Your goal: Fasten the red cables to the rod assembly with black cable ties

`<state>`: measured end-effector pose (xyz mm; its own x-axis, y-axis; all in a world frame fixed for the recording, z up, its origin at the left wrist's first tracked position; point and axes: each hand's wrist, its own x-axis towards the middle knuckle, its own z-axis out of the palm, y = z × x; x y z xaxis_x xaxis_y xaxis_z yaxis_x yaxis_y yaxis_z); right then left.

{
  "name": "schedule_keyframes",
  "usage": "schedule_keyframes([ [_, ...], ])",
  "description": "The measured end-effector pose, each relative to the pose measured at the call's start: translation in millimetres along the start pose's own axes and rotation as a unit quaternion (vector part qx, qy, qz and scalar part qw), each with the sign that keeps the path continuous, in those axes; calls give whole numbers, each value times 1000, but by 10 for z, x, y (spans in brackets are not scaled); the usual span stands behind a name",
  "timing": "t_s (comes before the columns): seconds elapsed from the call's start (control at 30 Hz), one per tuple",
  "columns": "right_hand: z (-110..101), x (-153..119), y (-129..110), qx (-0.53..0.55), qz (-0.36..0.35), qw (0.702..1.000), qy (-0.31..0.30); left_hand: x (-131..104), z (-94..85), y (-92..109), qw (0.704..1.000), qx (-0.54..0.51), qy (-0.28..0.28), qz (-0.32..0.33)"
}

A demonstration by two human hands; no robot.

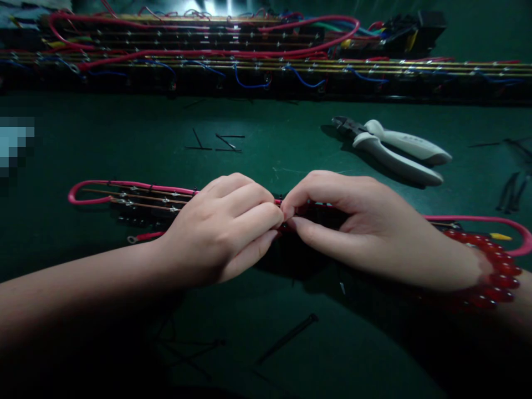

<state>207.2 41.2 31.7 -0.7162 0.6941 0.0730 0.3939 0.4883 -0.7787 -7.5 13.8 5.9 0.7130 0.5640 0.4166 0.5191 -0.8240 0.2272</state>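
Observation:
Both my hands meet over a long black wired assembly (pixel 137 208) with metal rods and solder joints along its top. A thick pink-red cable (pixel 89 183) runs along it and loops past both ends; a ring terminal (pixel 132 240) sticks out at the left. My left hand (pixel 230 227) is closed, fingertips pressed together at the assembly's middle. My right hand (pixel 344 216) pinches with thumb and index finger against the left fingertips, a red bead bracelet round its wrist. Whatever the fingertips hold is hidden between them.
White-handled cutting pliers (pixel 399 149) lie beyond my right hand on the green mat (pixel 124 133). Snipped black tie ends (pixel 228 143) lie behind the assembly, and black cable ties (pixel 286 338) in front. Along the back runs a longer wired assembly (pixel 257 72) with red and blue wires.

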Motion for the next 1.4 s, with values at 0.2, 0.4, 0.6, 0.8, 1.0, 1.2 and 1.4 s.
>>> schedule_keyframes([
  [0.2,-2,9,11,-9,-10,1000,4,2,-6,-4,1000,9,-2,1],
  [0.4,7,5,29,-21,-17,1000,9,0,-4,-6,1000,18,-2,4],
  [0.6,20,-7,26,-31,-22,999,17,20,1,-8,999,30,3,11],
  [0.8,17,-5,25,-35,-29,999,20,13,4,-21,1000,26,-1,8],
  [1.0,21,-12,18,-28,-27,999,16,10,3,-19,1000,30,1,8],
  [1.2,3,-8,7,-15,-9,1000,10,6,-1,-10,1000,30,-4,4],
  [1.4,1,-2,12,-16,-6,1000,9,-1,-8,-12,1000,26,-10,6],
])
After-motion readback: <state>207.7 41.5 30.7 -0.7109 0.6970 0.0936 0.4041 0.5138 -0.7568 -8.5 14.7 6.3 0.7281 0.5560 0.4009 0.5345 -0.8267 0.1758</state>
